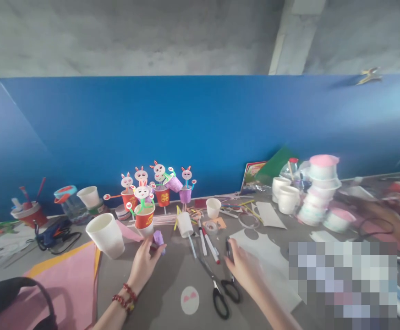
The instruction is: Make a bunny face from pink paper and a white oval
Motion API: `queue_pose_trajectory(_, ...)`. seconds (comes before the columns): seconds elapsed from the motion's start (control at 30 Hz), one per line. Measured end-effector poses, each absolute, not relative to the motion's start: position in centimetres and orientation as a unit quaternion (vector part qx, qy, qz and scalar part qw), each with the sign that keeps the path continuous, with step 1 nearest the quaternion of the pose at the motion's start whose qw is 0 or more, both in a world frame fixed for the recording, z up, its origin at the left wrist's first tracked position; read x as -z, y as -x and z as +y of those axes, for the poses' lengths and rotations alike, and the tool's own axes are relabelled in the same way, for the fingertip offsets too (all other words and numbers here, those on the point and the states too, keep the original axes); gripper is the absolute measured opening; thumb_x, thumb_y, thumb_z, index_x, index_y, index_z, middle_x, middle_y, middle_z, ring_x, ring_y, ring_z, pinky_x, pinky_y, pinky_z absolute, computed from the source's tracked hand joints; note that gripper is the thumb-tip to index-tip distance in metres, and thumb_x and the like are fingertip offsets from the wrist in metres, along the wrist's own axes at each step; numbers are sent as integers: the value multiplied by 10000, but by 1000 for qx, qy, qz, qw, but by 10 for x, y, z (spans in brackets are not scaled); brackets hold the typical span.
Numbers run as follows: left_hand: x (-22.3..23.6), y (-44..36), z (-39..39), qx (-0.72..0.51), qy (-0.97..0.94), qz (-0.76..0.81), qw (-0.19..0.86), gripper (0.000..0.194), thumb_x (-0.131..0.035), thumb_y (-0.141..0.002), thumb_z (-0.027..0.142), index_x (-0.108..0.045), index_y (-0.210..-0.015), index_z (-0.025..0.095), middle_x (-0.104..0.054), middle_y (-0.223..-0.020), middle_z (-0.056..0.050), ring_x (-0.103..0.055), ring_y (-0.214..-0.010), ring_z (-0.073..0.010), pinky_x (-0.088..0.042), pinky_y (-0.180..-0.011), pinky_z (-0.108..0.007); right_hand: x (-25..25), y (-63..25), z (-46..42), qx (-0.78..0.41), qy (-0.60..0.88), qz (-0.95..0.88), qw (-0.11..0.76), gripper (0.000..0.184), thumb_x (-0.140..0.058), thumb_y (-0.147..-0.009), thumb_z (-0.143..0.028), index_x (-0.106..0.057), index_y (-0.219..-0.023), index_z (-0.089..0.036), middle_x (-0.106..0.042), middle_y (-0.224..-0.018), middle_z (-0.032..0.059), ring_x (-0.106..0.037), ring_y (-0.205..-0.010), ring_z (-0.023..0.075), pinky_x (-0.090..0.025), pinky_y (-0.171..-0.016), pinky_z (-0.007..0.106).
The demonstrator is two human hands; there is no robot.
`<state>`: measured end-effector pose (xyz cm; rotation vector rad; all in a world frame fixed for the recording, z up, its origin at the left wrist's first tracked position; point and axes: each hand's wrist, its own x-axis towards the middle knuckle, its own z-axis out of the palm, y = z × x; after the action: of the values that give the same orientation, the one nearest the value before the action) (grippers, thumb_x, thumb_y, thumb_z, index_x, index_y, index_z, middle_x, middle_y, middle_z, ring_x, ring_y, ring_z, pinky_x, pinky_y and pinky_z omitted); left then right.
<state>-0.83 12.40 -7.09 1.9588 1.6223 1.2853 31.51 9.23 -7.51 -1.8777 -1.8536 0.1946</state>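
My left hand (pixel 145 260) lies low on the table with thumb and fingers apart. Beside its fingertips is a small purple roll-like piece (pixel 157 237); whether they touch is unclear. Just behind is a red-and-white paper cup (pixel 144 221) carrying a bunny figure with green arms. My right hand (pixel 240 261) is closed around a dark marker (pixel 227 246), partly hidden by the fingers. Black-handled scissors (pixel 221 302) lie between my hands, near the right one. In front rests a white paper oval (pixel 189 300) with two pink-red shapes.
More bunny cups (pixel 185 193) stand along the blue wall. A large white cup (pixel 106 236) is left of my left hand. White markers (pixel 210 245) and a tipped paper cup (pixel 185 224) lie centrally. Stacked pink-topped tubs (pixel 318 192) rise at right, near another person's blurred arm (pixel 381 215).
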Motion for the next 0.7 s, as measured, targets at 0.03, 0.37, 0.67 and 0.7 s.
queue_pose_trajectory(0.03, 72, 8, 123, -443, -681, 564, 146, 358, -573, -850, 522, -623, -977, 190, -738, -869, -91, -712, -790, -271, -578, -759, -413, 76, -315, 96, -80, 689, -678, 243, 365, -598, -782, -150, -631, -1145, -165, -735, -816, 110, -704, -683, 281, -434, -559, 303)
queue_pose_trajectory(0.37, 52, 15, 95, -455, -671, 572, 125, 387, -585, -882, 416, -489, -1182, 192, -655, -1108, -119, -693, -914, -244, -590, -755, -376, 50, -321, 86, -277, 593, -681, 329, 371, -392, -910, -400, -674, -1014, -182, -711, -827, 86, -632, -673, 209, -487, -623, 321)
queue_pose_trajectory(0.67, 80, -21, 0, -274, -889, 365, 25, 321, -521, -924, 224, -597, -1236, 226, -745, -1055, -79, -681, -921, -230, -576, -794, -309, 32, -280, 53, -528, 445, -552, 467, 328, -656, -861, -513, -604, -808, -194, -501, -583, -54, -464, -526, 111, -390, -535, 244)
queue_pose_trajectory(0.7, 87, -26, -5, -249, -903, 349, -5, 326, -529, -943, 260, -591, -1258, 203, -751, -1095, -82, -687, -941, -223, -578, -791, -286, 34, -274, 52, -519, 447, -563, 461, 373, -608, -887, -545, -572, -763, -196, -450, -546, -69, -429, -496, 103, -365, -512, 238)
